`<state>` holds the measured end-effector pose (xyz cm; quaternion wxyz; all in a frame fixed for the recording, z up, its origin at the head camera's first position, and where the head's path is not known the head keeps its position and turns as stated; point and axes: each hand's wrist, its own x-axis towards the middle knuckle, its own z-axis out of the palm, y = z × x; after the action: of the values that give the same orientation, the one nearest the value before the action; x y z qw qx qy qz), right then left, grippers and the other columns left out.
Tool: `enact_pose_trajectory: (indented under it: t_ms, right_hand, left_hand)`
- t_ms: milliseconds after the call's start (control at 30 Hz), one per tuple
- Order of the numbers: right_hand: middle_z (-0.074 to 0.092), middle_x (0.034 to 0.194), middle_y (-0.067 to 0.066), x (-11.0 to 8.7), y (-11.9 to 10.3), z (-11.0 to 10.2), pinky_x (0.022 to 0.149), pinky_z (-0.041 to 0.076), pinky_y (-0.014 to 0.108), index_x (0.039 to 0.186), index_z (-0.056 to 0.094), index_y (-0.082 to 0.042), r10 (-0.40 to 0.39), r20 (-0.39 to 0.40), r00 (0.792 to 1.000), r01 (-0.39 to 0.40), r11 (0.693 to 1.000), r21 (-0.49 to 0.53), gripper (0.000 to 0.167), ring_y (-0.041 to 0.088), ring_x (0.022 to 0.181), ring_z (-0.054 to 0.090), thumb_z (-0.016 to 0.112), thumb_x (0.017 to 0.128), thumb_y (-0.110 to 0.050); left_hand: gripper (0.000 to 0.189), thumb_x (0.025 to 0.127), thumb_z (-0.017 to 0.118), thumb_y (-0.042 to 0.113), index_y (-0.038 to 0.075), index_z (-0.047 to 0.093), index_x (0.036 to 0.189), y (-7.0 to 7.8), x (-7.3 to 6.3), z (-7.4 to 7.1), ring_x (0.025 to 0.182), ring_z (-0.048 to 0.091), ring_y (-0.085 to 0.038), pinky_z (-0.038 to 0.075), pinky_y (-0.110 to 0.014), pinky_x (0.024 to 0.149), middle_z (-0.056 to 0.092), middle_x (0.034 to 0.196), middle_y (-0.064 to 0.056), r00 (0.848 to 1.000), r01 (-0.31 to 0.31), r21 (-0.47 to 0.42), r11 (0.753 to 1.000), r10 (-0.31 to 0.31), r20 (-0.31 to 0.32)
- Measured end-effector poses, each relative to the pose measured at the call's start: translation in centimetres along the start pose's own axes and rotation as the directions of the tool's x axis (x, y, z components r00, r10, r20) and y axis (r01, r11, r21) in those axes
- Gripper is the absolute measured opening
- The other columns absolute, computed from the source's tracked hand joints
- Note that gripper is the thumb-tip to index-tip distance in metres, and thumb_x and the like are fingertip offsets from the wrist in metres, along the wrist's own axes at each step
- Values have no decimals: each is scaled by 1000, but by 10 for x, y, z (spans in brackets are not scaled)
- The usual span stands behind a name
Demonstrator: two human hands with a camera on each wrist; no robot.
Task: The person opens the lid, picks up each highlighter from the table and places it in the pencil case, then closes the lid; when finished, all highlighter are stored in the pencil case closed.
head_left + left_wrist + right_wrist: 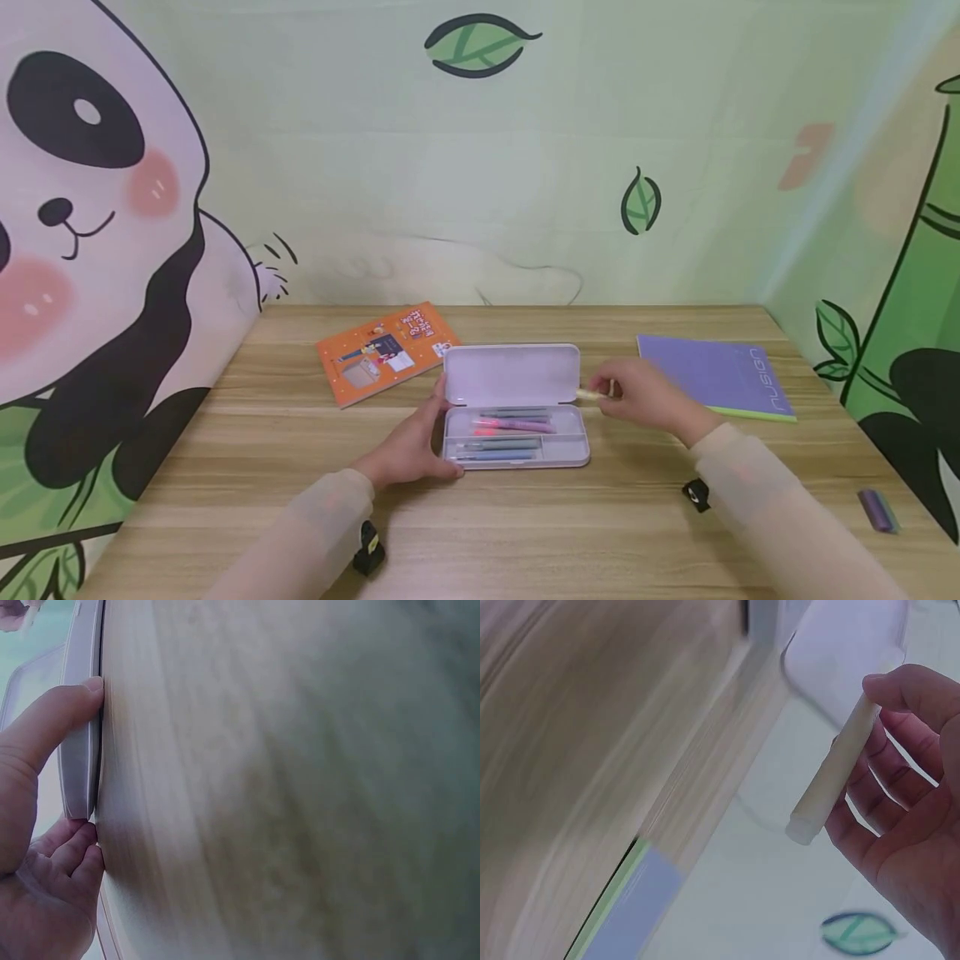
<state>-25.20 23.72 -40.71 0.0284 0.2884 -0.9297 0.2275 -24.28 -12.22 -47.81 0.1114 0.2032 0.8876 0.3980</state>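
An open white pencil case (566, 451) lies on the table with its lid (512, 375) raised at the back. Several grey and blue pens (498, 455) and a pink-purple pen (517, 426) lie in its compartments. My left hand (408, 442) grips the case's left end, the thumb on its front side (79, 776) and the other fingers round the end. To the right of the lid, my right hand (637, 396) pinches a short pale yellow pen (832, 776) between thumb and fingers, above the table.
An orange booklet (386, 354) lies behind the case on the left. On the right is a purple notebook (716, 375) with a green edge. A small purple and green object (877, 510) sits near the table's right edge. A printed cloth backdrop (480, 192) stands behind.
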Motion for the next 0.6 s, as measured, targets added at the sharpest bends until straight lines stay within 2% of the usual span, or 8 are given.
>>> enact_pose_trajectory:
  t_ms: [233,433,600]
  right_hand:
    - [59,77,-2,14,-32,23,63,45,21,88,69,-9,-128,45,991,128,992,13,14,12,70,52,70,77,-1]
    - [59,80,-4,27,-60,43,63,46,19,92,70,-12,-163,102,981,158,986,60,12,10,71,52,70,81,-6]
    - [59,80,-1,39,-79,56,63,44,19,93,71,-10,-205,130,970,196,978,76,13,11,71,51,69,81,-5]
  left_hand:
    - [137,63,91,22,27,-10,155,0,0,0,130,41,-21,24,-46,119,48,137,-4,1000,-7,-3,1000,7,4]
    - [138,64,91,23,30,-12,155,0,1,0,131,40,-20,23,-43,119,48,137,-3,1000,5,3,1000,-5,10]
    - [137,64,91,23,28,-11,155,-1,0,0,129,42,-20,25,-44,119,48,136,-3,1000,-1,8,1000,1,7]
